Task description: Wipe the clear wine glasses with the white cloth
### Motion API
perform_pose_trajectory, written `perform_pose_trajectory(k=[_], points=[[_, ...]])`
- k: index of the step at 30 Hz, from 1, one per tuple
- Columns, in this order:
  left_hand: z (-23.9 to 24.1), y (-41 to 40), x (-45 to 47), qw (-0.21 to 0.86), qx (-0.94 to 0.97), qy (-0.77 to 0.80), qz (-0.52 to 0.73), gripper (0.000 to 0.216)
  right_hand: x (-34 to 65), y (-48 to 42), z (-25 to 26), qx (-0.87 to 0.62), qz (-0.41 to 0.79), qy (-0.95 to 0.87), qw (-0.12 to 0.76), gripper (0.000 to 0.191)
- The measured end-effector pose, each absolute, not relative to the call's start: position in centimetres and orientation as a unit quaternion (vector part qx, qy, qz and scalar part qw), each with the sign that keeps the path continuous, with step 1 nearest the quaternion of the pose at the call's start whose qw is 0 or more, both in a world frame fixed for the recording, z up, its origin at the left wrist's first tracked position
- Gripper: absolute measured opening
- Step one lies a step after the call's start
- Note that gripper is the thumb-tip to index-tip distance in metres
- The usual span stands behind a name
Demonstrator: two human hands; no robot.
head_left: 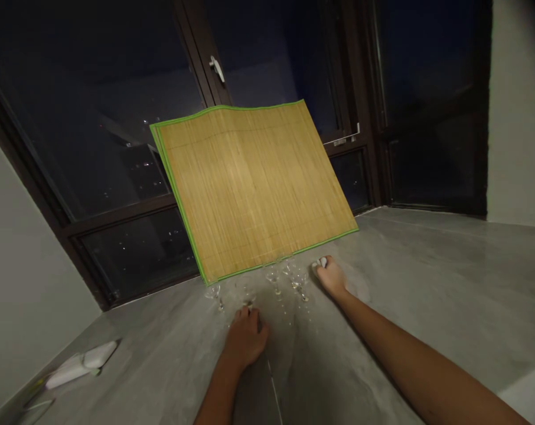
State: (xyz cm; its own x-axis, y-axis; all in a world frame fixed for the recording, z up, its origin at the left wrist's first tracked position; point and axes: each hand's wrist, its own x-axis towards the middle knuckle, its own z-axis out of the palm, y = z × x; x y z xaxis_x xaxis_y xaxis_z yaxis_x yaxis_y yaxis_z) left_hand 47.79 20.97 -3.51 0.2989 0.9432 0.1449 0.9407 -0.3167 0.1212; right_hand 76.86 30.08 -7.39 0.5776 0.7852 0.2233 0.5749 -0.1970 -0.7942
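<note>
Several small clear stemmed glasses stand on the grey marbled surface below the bamboo mat [258,183]. My left hand [246,337] has its fingers curled at the foot of one faint stemmed glass [248,291]; the grip is partly hidden by the back of the hand. Left of it is another stemmed glass [214,291]. To the right are a stemmed glass [273,276] and a close cluster of glasses [298,277]. My right hand [333,277] is closed in a fist beside this cluster, around a whitish wad [322,262] that looks like cloth.
The green-edged mat leans against the dark window frame [371,106]. A white window handle [217,68] is above it. At the lower left lies a white wrapped bundle [81,363] with a band round it, near the pale wall [23,248].
</note>
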Motion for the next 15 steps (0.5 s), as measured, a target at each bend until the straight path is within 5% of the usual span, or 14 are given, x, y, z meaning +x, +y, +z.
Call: perform_pose_trajectory(k=[15], points=[[-3.3, 23.1, 42.2, 0.036, 0.65, 0.759, -0.003, 0.073, 77.0, 30.0, -7.4, -0.76, 0.118, -0.448, 0.456, 0.036]])
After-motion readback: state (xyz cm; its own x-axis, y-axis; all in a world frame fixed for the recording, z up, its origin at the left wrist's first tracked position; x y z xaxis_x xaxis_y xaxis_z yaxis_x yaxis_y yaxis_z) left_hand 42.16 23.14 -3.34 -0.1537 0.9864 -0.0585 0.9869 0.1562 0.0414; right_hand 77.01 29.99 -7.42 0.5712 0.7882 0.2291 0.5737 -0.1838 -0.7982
